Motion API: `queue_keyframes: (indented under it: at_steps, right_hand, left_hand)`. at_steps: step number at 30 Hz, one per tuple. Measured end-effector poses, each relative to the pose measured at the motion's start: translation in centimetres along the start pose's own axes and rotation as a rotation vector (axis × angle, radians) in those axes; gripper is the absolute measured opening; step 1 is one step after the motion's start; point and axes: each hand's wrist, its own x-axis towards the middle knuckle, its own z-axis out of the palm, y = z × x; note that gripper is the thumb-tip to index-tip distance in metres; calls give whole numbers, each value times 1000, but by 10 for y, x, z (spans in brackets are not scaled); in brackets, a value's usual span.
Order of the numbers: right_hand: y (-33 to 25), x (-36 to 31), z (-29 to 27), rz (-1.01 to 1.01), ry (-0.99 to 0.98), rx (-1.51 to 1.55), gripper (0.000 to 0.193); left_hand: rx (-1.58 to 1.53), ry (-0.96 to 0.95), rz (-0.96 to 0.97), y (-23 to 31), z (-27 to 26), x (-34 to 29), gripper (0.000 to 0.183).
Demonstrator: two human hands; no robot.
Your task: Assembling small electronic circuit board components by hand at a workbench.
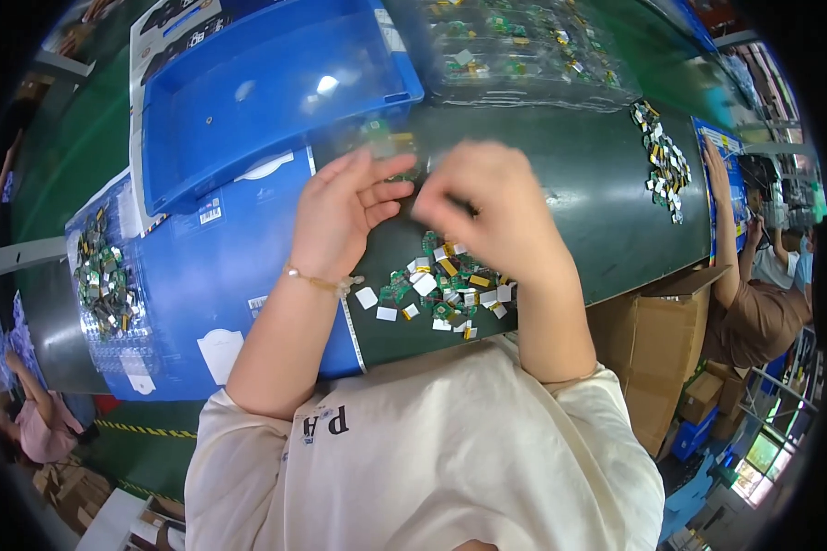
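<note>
My left hand (345, 202), with a beaded band at its wrist, is held over the dark green table with its fingers loosely bent and apart. Just beyond its fingertips is a motion-blurred small green circuit board (377, 138) with a yellowish part; whether a finger touches it I cannot tell. My right hand (492, 197) faces it, blurred, with the fingers curled in and the thumb against them; anything inside is hidden. Below both hands lies a loose pile of small circuit boards with white and yellow battery-like pieces (446, 285).
A blue plastic bin (276, 101) stands at the far left on blue printed sheets (248, 266). Stacked clear trays of boards (528, 55) sit behind. More boards lie in piles at the right (662, 161) and left (106, 275). A cardboard box (652, 349) and another person (753, 317) are at right.
</note>
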Motion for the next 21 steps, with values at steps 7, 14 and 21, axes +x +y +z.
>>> queue_keyframes:
  at_steps: [7,14,21]
  right_hand:
    - [-44,-24,48,-140,-488,-202,27]
    - [-44,-27,52,-210,-512,-172,32]
    - [-24,-9,4,-87,-240,452,29]
  left_hand:
    - [119,161,216,-1,5,-5,19]
    - [-43,171,273,-1,-1,-2,18]
    - [-227,-59,273,1,-3,-6,28]
